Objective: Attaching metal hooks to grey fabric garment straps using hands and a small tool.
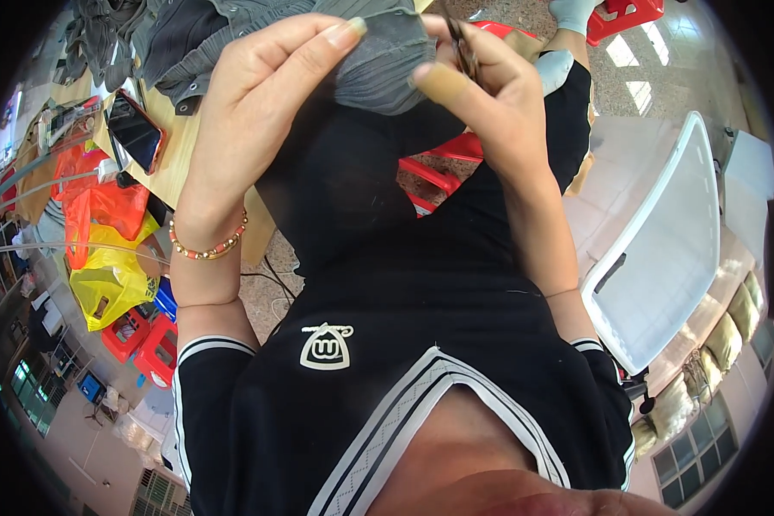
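Note:
A piece of grey ribbed fabric [377,62] is held up in front of me over my black shirt. My left hand [262,95], with a beaded bracelet on the wrist, pinches the fabric's left side between thumb and fingers. My right hand [490,99] is closed on small dark thread snips [464,47] at the fabric's right edge. One of its fingers, wrapped in a tan bandage, presses against the fabric. The blades' tips are hidden by my fingers.
A wooden table [176,159] at upper left carries a pile of grey garments [181,39] and a dark phone [134,131]. Orange and yellow plastic bags [103,249] hang at the left. Red stools [439,168] stand below, and a white plastic panel [671,249] at the right.

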A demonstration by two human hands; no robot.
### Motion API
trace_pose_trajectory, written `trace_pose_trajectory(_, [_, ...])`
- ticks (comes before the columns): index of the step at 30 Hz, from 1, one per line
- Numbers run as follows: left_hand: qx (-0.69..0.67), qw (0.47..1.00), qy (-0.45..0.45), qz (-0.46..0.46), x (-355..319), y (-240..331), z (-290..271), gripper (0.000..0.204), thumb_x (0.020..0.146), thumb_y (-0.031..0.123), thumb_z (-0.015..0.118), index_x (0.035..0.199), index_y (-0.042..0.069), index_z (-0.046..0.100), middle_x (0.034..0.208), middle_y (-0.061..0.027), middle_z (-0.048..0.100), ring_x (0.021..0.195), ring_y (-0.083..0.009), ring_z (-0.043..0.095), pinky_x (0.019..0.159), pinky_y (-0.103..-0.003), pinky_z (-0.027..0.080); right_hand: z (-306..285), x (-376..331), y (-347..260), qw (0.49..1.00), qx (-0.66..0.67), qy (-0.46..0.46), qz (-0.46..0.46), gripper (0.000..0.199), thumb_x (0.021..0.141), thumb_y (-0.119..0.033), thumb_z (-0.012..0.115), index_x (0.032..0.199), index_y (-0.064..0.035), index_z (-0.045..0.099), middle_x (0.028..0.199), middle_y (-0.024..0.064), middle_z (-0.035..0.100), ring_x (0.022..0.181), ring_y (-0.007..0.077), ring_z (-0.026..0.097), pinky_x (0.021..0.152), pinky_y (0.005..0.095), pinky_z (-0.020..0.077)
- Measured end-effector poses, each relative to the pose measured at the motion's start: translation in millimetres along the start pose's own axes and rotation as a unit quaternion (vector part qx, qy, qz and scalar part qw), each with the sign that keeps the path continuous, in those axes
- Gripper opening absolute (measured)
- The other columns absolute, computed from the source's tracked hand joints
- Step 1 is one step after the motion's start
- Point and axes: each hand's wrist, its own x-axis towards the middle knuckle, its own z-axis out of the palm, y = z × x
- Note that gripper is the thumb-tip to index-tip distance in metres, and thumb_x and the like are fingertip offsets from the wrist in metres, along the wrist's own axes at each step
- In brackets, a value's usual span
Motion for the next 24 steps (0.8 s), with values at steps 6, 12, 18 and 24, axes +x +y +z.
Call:
trace_pose_trajectory(6, [0.004,0.987,-0.131,-0.091,7.3,-0.9,-23.9,0.023,0.099,0.011,0.061,0.118,-0.003,0.065,0.104,0.0004,0.067,0.095,-0.0048,0.060,0.086,-0.018,0.045,-12.1,5.7,-4.9,0.998,0.060,0.005,-0.034,0.015,0.089,-0.006,0.073,0.102,0.0015,0.072,0.076,-0.0035,0.062,0.065,0.0007,0.052,0.055,0.0163,0.0340])
trace_pose_trajectory(12, [0.079,0.983,-0.151,-0.064,21.1,-11.8,-53.1,0.023,0.097,0.005,0.062,0.119,-0.001,0.065,0.101,0.0031,0.066,0.093,-0.0023,0.059,0.084,-0.017,0.047,-32.2,-0.2,-7.2,0.986,0.163,0.030,-0.017,0.010,0.095,-0.010,0.065,0.098,0.0001,0.065,0.068,-0.0042,0.048,0.055,0.0028,0.036,0.050,0.0187,0.0259])
trace_pose_trajectory(18, [0.074,0.982,-0.147,-0.097,27.5,-1.5,-54.5,0.018,0.099,0.015,0.061,0.109,0.001,0.067,0.094,0.0060,0.064,0.086,0.0004,0.057,0.077,-0.015,0.045,-55.0,-2.8,-2.5,0.965,0.256,0.048,-0.011,0.013,0.097,-0.012,0.061,0.099,0.0004,0.065,0.067,-0.0052,0.043,0.056,0.0028,0.035,0.049,0.0185,0.0270])
trace_pose_trajectory(24, [0.069,0.988,-0.135,-0.034,25.5,-4.7,-65.9,0.018,0.101,0.021,0.058,0.104,0.005,0.065,0.096,0.0068,0.061,0.091,0.0007,0.053,0.082,-0.015,0.040,-66.3,-9.6,-1.9,0.961,0.271,0.054,-0.005,0.012,0.098,-0.012,0.059,0.093,-0.0010,0.061,0.068,-0.0038,0.044,0.055,0.0033,0.035,0.049,0.0186,0.0289])
